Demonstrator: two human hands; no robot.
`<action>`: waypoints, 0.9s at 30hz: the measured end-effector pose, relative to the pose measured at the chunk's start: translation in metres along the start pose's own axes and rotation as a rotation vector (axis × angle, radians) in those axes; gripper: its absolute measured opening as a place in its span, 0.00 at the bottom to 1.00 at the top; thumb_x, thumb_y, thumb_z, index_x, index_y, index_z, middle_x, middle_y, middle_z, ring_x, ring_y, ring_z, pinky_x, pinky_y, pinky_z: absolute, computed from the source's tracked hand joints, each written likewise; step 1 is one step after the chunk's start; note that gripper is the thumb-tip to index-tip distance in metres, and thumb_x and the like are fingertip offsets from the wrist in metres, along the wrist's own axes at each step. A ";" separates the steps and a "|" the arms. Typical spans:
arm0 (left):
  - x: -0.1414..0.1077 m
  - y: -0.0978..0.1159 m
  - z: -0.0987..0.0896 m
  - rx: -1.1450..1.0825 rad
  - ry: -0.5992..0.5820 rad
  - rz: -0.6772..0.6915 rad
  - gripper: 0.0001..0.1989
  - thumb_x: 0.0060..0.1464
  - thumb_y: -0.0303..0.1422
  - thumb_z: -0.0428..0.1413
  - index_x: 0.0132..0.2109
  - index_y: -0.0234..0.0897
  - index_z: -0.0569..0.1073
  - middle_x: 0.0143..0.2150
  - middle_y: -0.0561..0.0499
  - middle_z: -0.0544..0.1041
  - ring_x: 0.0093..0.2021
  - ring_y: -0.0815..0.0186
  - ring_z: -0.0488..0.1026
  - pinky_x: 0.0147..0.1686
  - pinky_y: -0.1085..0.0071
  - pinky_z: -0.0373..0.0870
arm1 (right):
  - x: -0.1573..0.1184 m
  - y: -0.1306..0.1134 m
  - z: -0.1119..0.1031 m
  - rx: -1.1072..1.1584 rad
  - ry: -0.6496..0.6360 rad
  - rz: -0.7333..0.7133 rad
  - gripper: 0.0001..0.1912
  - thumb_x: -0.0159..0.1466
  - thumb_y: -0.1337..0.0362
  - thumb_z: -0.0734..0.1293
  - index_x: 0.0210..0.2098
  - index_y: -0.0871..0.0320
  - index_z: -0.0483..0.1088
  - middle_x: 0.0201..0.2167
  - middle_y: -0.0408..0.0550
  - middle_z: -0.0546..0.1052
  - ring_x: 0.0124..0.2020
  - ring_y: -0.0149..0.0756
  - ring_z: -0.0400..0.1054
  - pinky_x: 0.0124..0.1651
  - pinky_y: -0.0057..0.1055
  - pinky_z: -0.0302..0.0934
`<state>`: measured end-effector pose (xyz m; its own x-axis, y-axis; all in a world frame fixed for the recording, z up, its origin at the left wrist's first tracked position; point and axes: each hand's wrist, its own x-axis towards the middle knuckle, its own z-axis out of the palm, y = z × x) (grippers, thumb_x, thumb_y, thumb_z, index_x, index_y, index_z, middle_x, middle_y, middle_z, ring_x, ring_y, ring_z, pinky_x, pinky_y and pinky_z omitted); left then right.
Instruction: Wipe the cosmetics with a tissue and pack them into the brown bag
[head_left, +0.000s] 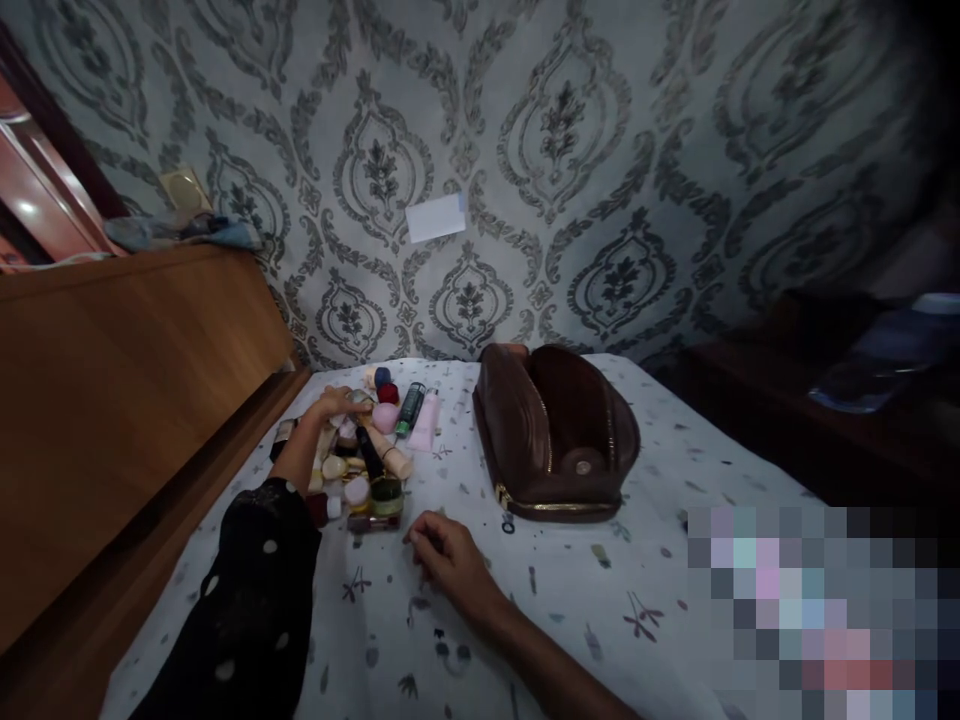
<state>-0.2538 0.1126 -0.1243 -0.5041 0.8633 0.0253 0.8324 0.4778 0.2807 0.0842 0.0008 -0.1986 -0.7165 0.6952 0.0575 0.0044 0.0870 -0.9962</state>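
Observation:
My left hand (339, 402) reaches over the far side of a cluster of cosmetics, its fingers stretched out over small items partly hidden beneath them. Close to those fingers are a pink round container (385, 417) and a red-capped jar (388, 393). A dark green tube (410, 410) and a pale pink tube (425, 420) lie side by side to the right. Nearer me in the cluster are a black tube (369, 453), a beige tube (391, 456) and a green jar (387, 494). My right hand (448, 560) rests loosely curled in front of the cluster, with nothing visible in it.
A brown zippered bag (517, 430) stands unzipped on the patterned sheet (570, 610), right of the cosmetics. Along the left runs a wooden board (135, 400) with a cloth (180, 232) on top. A plastic bottle (885, 355) lies at the right. The papered wall (465, 120) closes the back.

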 end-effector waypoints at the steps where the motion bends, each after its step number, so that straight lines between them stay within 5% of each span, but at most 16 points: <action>1: 0.001 -0.001 0.001 -0.003 -0.005 0.000 0.36 0.33 0.53 0.67 0.47 0.34 0.74 0.51 0.36 0.74 0.51 0.42 0.72 0.41 0.60 0.71 | 0.000 -0.001 0.000 -0.001 0.002 0.004 0.10 0.62 0.57 0.61 0.28 0.55 0.64 0.21 0.40 0.67 0.21 0.29 0.62 0.23 0.25 0.54; 5: -0.009 -0.002 0.007 -0.010 0.056 0.012 0.29 0.31 0.46 0.69 0.40 0.35 0.75 0.45 0.43 0.75 0.49 0.48 0.72 0.42 0.64 0.69 | 0.001 0.000 0.000 0.022 0.004 0.021 0.10 0.62 0.57 0.62 0.28 0.55 0.65 0.21 0.39 0.67 0.21 0.28 0.62 0.23 0.24 0.54; 12: -0.060 0.017 -0.018 -0.116 0.329 0.111 0.22 0.49 0.44 0.61 0.45 0.33 0.71 0.44 0.46 0.71 0.50 0.55 0.69 0.48 0.64 0.66 | 0.002 0.000 -0.002 0.161 0.031 -0.001 0.17 0.60 0.48 0.66 0.31 0.58 0.67 0.23 0.40 0.69 0.21 0.28 0.63 0.24 0.25 0.56; 17: -0.159 0.046 -0.006 -0.243 0.377 0.333 0.19 0.49 0.42 0.62 0.44 0.37 0.70 0.42 0.50 0.68 0.47 0.59 0.69 0.47 0.64 0.67 | 0.003 -0.014 0.001 0.438 0.081 -0.036 0.29 0.56 0.44 0.70 0.50 0.54 0.67 0.40 0.49 0.76 0.38 0.38 0.73 0.37 0.33 0.66; 22: -0.267 0.077 0.034 -0.337 0.387 0.366 0.21 0.47 0.40 0.63 0.47 0.38 0.69 0.45 0.47 0.65 0.48 0.55 0.68 0.47 0.60 0.69 | -0.006 -0.015 0.010 0.432 0.102 -0.056 0.26 0.53 0.44 0.72 0.41 0.55 0.66 0.38 0.47 0.75 0.39 0.38 0.71 0.35 0.31 0.66; 27: -0.312 0.071 0.048 -0.479 0.249 0.360 0.30 0.50 0.42 0.63 0.57 0.38 0.66 0.50 0.45 0.63 0.54 0.53 0.65 0.55 0.56 0.66 | -0.025 -0.007 -0.002 0.247 0.073 -0.078 0.23 0.54 0.49 0.73 0.41 0.57 0.67 0.35 0.45 0.75 0.37 0.37 0.70 0.39 0.32 0.66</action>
<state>-0.0263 -0.1154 -0.1582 -0.2989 0.8648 0.4034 0.7934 -0.0097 0.6087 0.1036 -0.0158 -0.1934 -0.6557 0.7436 0.1306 -0.2259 -0.0282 -0.9737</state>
